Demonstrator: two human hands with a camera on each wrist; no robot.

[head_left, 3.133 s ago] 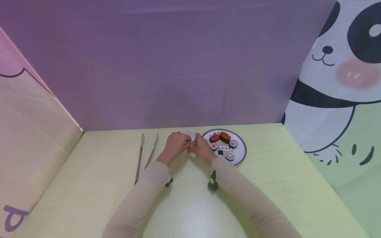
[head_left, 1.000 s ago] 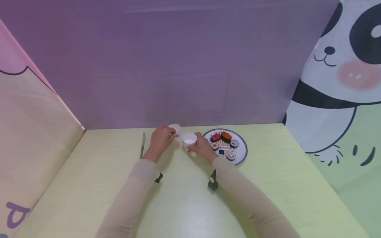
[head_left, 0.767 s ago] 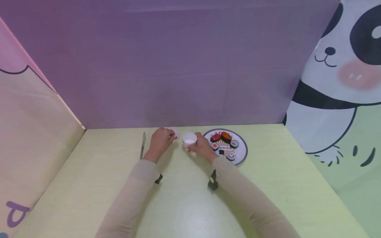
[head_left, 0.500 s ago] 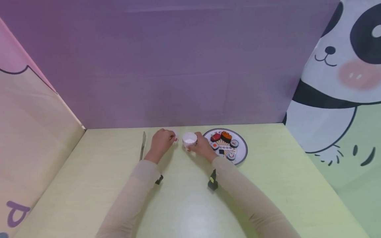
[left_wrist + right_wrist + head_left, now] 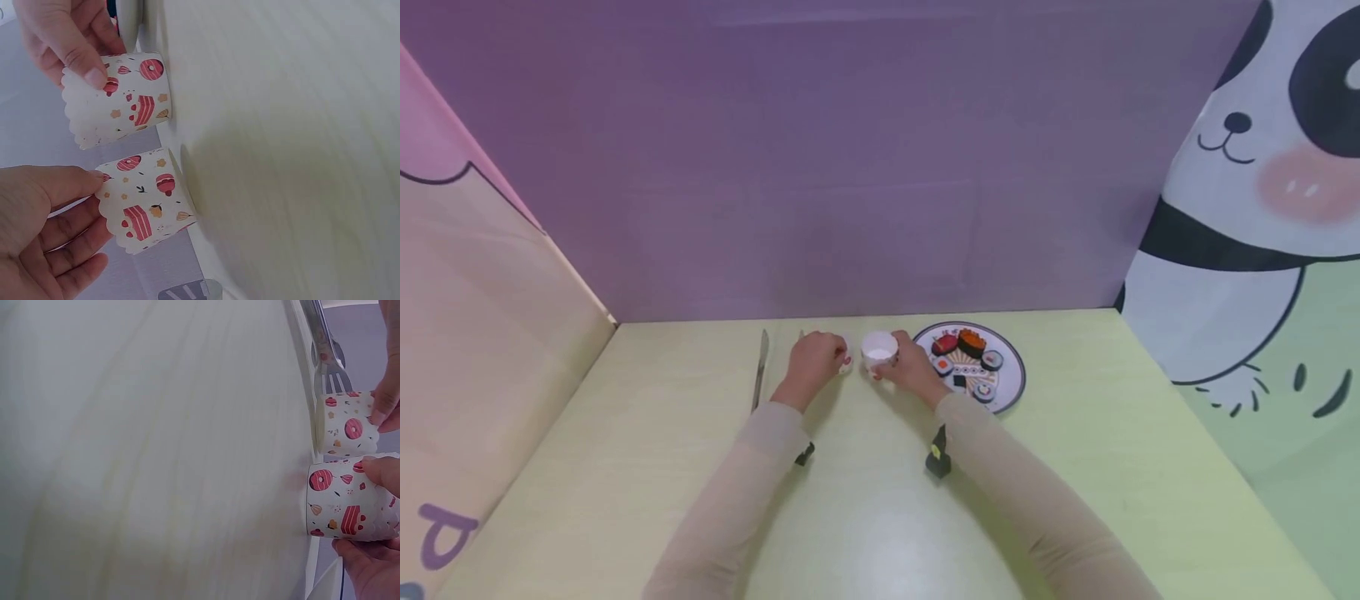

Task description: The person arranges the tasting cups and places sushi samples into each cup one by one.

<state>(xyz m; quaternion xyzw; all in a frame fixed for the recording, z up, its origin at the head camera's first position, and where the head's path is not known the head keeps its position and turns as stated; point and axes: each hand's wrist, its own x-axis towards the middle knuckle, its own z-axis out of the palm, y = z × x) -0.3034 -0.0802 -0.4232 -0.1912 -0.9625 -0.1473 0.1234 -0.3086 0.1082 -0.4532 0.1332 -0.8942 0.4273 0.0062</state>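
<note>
While both hands (image 5: 861, 364) grip, two paper cups (image 5: 134, 159) stand side by side.

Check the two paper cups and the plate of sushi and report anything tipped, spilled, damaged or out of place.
Nothing stands out. Both paper cups, the left one and the right one, stand upright on the table, side by side, with no spill or visible dent. The left hand and right hand each hold one. The sushi sits on the plate.

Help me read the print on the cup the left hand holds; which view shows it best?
Left wrist: the cup fills the frame, cakes clear. Right wrist shows it smaller; head view, the left hand mostly hides it.
</note>
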